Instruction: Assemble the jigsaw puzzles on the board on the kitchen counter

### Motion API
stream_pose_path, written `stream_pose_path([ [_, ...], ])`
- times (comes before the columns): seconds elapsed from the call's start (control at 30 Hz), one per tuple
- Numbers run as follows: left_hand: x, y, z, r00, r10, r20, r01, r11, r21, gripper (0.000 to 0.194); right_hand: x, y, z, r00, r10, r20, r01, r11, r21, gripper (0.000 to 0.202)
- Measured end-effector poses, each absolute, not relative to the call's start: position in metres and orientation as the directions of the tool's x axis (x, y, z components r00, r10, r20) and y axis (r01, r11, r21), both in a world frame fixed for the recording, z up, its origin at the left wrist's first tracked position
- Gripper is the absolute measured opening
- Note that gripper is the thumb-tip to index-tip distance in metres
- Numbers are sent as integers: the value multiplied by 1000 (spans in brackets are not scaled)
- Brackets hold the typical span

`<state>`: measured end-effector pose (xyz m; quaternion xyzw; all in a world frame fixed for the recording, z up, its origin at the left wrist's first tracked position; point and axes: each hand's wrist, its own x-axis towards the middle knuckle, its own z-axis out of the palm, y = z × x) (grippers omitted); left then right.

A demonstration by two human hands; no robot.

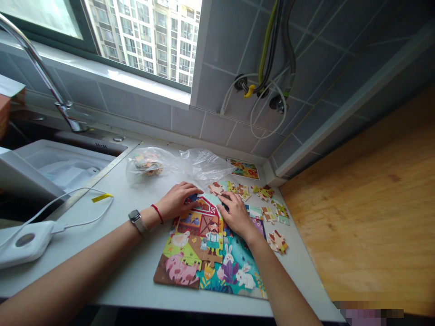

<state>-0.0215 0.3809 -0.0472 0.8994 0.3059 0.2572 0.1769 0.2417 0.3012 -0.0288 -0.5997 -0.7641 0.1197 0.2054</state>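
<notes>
A partly assembled jigsaw puzzle [212,244] lies flat on the counter, with a red barn, a farmer, a hen, a pig and white rabbits on it. My left hand [178,199] rests on its upper left corner, fingers stretched out and thumb apart. Over the top middle, my right hand [236,215] has its fingers spread and fingertips on the puzzle beside the barn roof. A loose brown and white piece [216,188] lies just beyond my right fingertips. Both palms face down, so their undersides are hidden.
Several loose puzzle pieces [277,242] lie right of and behind the puzzle. Behind are a clear plastic bag [146,163] with pieces inside and a picture card [243,169]. A white charger [30,244] with cable and a sink [112,156] are at left. A wooden panel [360,203] stands right.
</notes>
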Motion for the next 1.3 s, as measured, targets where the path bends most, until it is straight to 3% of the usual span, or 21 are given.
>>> stream_pose_path([
  [0.17, -22, 382, -47, 671, 647, 362, 444, -742, 502, 28, 244, 301, -31, -169, 968, 188, 852, 239, -465, 40],
  [0.43, -26, 384, -48, 591, 721, 360, 427, -659, 619, 48, 255, 302, -28, -81, 955, 285, 818, 226, -528, 44],
  [0.7, -27, 384, -47, 600, 712, 365, 419, -668, 615, 44, 293, 303, -40, 44, 992, 120, 911, 9, -413, 52],
  [0.97, -29, 387, -48, 629, 669, 397, 407, -718, 565, 31, 309, 307, -39, 47, 991, 123, 921, 5, -391, 50],
  [1.17, -27, 383, -42, 631, 678, 377, 417, -707, 572, 33, 360, 307, -33, 448, 877, 173, 871, -384, -306, 52],
  [1.3, -26, 382, -39, 628, 685, 370, 428, -700, 571, 35, 392, 303, -35, 557, 817, 153, 809, -491, -324, 49],
])
